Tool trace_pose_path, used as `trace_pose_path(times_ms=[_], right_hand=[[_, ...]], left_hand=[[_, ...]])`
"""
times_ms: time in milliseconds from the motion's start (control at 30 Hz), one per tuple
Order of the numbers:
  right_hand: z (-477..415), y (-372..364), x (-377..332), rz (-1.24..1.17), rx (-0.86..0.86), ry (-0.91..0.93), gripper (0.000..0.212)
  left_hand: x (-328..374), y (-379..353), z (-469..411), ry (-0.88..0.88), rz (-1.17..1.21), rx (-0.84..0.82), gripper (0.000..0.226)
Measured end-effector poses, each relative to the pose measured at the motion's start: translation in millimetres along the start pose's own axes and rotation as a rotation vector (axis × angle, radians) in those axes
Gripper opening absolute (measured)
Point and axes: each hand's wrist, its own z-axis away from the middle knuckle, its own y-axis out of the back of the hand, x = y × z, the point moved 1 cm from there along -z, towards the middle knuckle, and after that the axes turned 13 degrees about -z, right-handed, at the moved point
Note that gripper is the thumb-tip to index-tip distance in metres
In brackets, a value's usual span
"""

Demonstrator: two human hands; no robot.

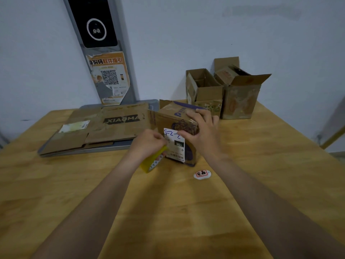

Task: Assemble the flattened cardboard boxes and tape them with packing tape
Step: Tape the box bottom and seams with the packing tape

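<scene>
A small cardboard box (168, 116) with a white shipping label (175, 146) stands on the wooden table (186, 212) at the centre. My right hand (201, 131) grips its upper right part, fingers over the top and thumb on the front face. My left hand (149, 143) holds a yellow roll of packing tape (151, 162) against the box's lower left side. Flattened cardboard boxes (104, 128), one printed XIAOMA, lie in a stack to the left. The tape strip itself is too unclear to trace.
Two assembled open boxes (203, 90) (240, 96) stand at the back right near the wall. A small white tag (202, 174) with red print lies just right of the box's base. A grey kiosk post (100, 53) with a QR poster rises behind the flat boxes.
</scene>
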Motion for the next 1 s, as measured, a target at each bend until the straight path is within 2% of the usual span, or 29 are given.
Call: trace_pose_path(times_ms=[100,167,233,267,333,400,467,533,567,633,700,833,900,1000], right_hand=[[1,4,-3,0.018,-0.043,-0.008,0.076],[-2,10,-3,0.079,-0.123,0.013,0.079],[-6,19,-2,-0.015,-0.179,0.016,0.074],[-9,24,-1,-0.132,-0.151,-0.01,0.068],[-14,32,8,-0.354,0.012,-0.119,0.054],[-17,32,19,-0.455,0.074,-0.343,0.048],[-14,26,28,-0.466,-0.074,-0.572,0.054],[-5,15,34,-0.467,-0.3,-0.737,0.051],[0,12,35,-0.466,-0.38,-0.791,0.049],[6,10,32,-0.442,-0.426,-0.84,0.054],[7,12,26,-0.427,-0.433,-0.806,0.054],[0,23,5,-0.33,-0.389,-0.574,0.039],[-5,29,-11,-0.415,-0.324,-0.514,0.037],[-11,38,-37,-0.493,-0.265,-0.433,0.047]], left_hand=[[1,-5,-1,0.004,0.147,0.11,0.021],[4,-7,2,0.001,0.344,0.134,0.021],[8,-8,5,0.03,0.521,0.142,0.019],[9,-9,6,0.048,0.547,0.166,0.016],[10,-13,8,0.087,0.509,0.224,0.016],[8,-19,9,0.109,0.467,0.216,0.028],[8,-26,14,0.108,0.417,0.168,0.04],[7,-36,18,0.103,0.332,0.105,0.037],[7,-42,20,0.102,0.296,0.076,0.034],[8,-51,23,0.104,0.281,0.037,0.032],[9,-53,25,0.09,0.333,0.059,0.031],[10,-35,27,-0.002,0.373,0.241,0.032],[11,-20,29,-0.073,0.43,0.353,0.032],[15,6,33,-0.108,0.493,0.441,0.039]])
